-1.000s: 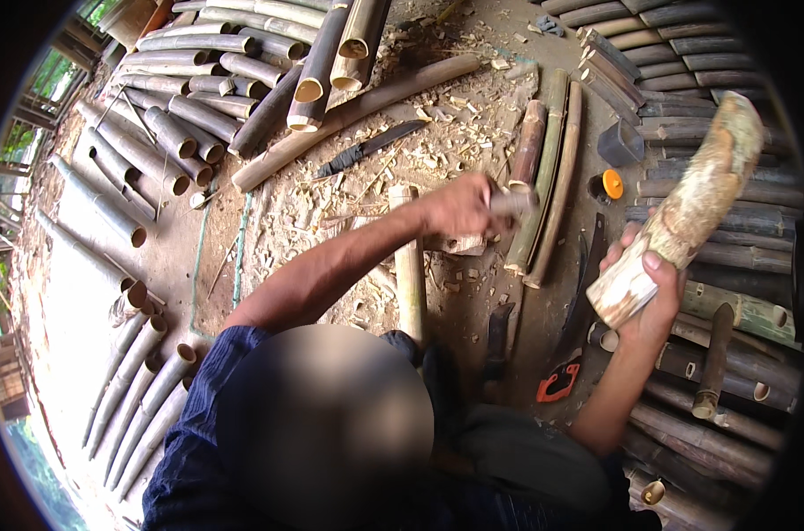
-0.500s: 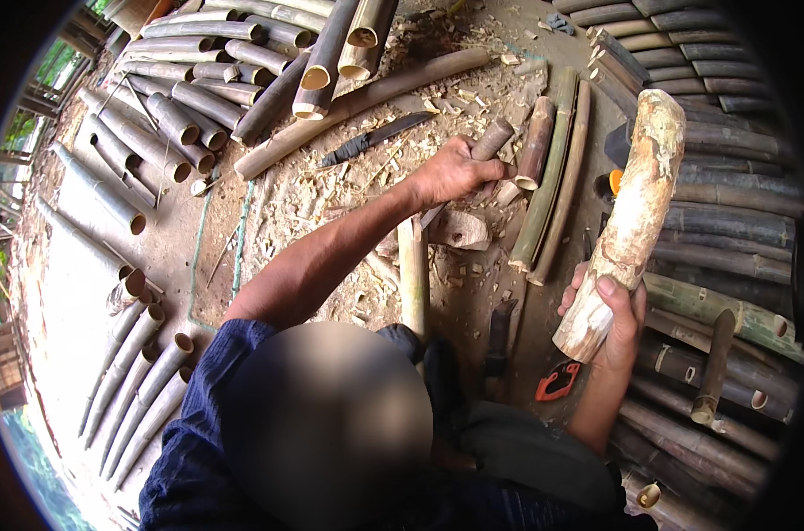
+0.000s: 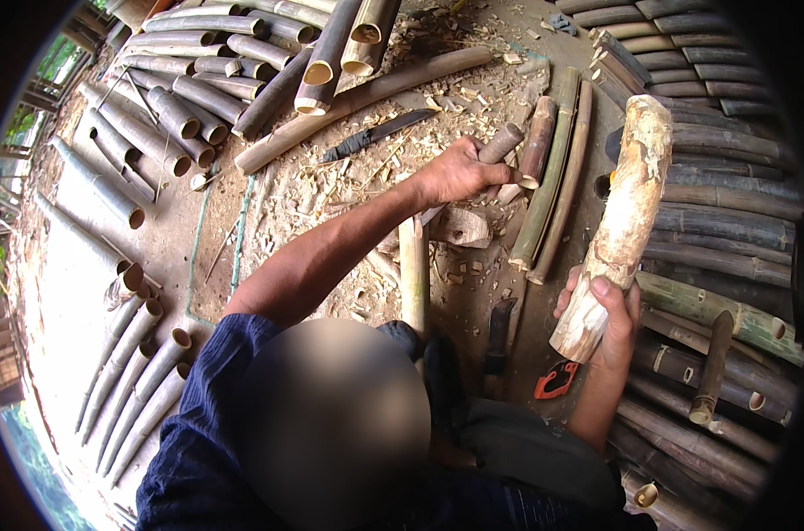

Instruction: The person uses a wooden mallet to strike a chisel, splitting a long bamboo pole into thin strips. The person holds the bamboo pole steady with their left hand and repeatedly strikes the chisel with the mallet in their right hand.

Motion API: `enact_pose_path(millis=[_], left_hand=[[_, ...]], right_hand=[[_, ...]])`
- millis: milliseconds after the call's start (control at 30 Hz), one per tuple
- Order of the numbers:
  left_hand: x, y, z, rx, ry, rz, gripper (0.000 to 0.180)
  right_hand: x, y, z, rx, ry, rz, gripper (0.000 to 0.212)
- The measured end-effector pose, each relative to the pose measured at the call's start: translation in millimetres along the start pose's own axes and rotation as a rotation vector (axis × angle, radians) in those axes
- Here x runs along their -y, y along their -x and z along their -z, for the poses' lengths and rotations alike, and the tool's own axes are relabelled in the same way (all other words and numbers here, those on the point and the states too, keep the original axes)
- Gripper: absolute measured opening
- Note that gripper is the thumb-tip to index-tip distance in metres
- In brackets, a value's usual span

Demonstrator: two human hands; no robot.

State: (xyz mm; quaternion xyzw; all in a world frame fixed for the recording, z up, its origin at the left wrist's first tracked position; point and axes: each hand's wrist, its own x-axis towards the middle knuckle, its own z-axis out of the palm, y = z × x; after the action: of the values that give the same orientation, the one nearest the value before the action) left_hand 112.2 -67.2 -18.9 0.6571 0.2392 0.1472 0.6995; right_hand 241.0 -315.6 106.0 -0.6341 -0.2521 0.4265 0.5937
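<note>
Head view caught the right hand [image 3: 607,320] at the lower right of the frame, fingers wrapped tight round the base of a pale peeled bamboo piece [image 3: 619,217] that stood nearly upright, tilted toward the upper right. Up at centre, the left hand [image 3: 459,173] was closed around a short brown bamboo stub [image 3: 501,143], over chip-strewn ground [image 3: 331,190]. A dark blade [image 3: 377,134] lay just beyond, upper centre.

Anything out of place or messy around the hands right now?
Wood chips and shavings litter the ground, and a dark blade lies loose among them. Otherwise the left hand grips a short stick, the right hand a pale stripped log.
</note>
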Motion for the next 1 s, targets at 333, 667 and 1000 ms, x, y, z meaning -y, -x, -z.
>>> enact_pose_path(millis=[333,667,1000], left_hand=[[10.7,7.8,-4.3,-0.026,0.004,-0.117,0.032],[14.3,10.1,-2.4,-0.015,0.131,-0.033,0.031],[32.6,4.2,10.8,0.006,-0.137,-0.158,0.018]], right_hand=[[82.8,-17.6,25.3,-0.048,0.245,0.312,0.046],[36.6,-80.8,-26.6,0.38,0.901,0.368,0.079],[153.3,-89.7,-35.8,-0.21,0.431,0.72,0.055]])
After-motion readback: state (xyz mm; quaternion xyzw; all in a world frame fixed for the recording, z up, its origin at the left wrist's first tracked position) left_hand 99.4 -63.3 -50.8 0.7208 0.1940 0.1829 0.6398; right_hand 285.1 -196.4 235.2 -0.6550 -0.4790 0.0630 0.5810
